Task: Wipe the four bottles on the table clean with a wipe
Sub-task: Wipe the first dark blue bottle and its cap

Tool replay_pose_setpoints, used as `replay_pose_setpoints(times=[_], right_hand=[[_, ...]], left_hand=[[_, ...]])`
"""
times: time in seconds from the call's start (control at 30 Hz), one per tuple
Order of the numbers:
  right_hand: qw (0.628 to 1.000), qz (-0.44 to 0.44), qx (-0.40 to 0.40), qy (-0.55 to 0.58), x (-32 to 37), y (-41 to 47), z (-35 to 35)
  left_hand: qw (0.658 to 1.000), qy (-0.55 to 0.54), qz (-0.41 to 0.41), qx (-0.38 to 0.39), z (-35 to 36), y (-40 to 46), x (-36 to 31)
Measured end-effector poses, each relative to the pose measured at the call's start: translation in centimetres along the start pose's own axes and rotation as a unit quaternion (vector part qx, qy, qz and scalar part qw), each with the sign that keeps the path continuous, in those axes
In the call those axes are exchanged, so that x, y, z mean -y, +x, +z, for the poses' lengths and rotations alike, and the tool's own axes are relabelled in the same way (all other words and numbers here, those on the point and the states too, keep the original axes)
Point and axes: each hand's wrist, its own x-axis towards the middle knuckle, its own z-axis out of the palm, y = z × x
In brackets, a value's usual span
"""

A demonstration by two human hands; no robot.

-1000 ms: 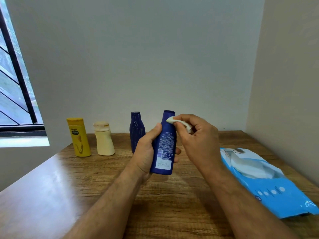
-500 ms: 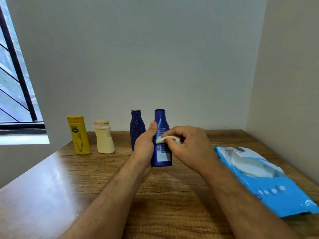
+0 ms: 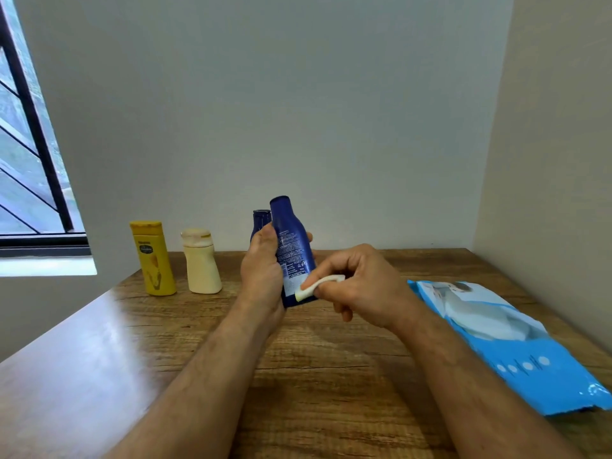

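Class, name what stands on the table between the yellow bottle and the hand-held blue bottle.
In the head view: the cream bottle, then the second dark blue bottle, partly hidden behind the left hand.

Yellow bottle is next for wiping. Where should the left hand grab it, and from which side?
Judging by its pose, grip the yellow bottle round its flat-sided middle, coming from the front. It stands upright at the row's left end, with a gap to the cream bottle, so fingers should fit round it.

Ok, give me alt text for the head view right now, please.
Left hand grips a tilted dark blue bottle while right hand presses a white wipe to its base. Three bottles stand behind; blue wipes pack lies right.
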Motion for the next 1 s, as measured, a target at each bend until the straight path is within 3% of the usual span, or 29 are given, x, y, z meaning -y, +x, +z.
replay_pose_setpoints(times=[0.1, 0.2, 0.33, 0.6, 0.83, 1.0], right_hand=[[0.998, -0.002, -0.05, 0.034, -0.1, 0.2, 0.0], [0.987, -0.019, -0.138, 0.078, -0.3, 0.7, 0.2], [0.979, -0.022, -0.185, 0.087, -0.4, 0.8, -0.1], [0.982, -0.012, -0.177, 0.068, -0.7, 0.8, -0.6], [0.963, 0.033, -0.26, 0.062, -1.5, 1.3, -0.7], [0.949, 0.035, -0.311, 0.041, -2.1, 1.5, -0.7]], left_hand=[[1.0, -0.011, -0.021, 0.009, 0.0, -0.3, 0.2], [0.996, -0.03, -0.058, 0.066, 0.2, -1.2, 0.2], [0.988, -0.01, -0.082, 0.129, 0.3, -1.8, 0.2], [0.983, -0.108, -0.089, 0.122, 0.3, -1.2, -0.1], [0.992, -0.018, -0.074, 0.101, 1.4, -1.8, 0.4], [0.981, -0.115, -0.117, 0.108, 0.8, -1.5, 0.5]])
